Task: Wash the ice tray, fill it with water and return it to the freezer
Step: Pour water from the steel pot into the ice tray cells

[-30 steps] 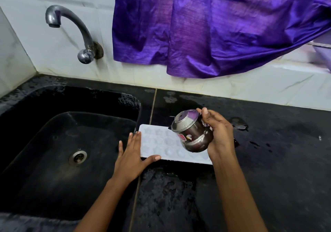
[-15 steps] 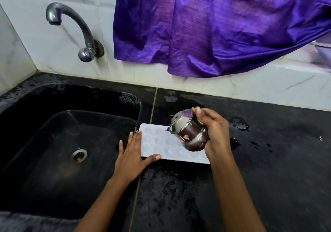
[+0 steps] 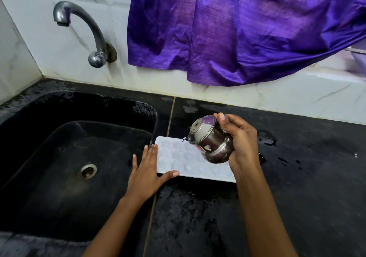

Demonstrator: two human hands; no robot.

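Ice tray lies on the counter beside the sink, braced by the flat, straight-fingered left hand. The right hand grips a steel pot tipped over it, seemingly to fill it.
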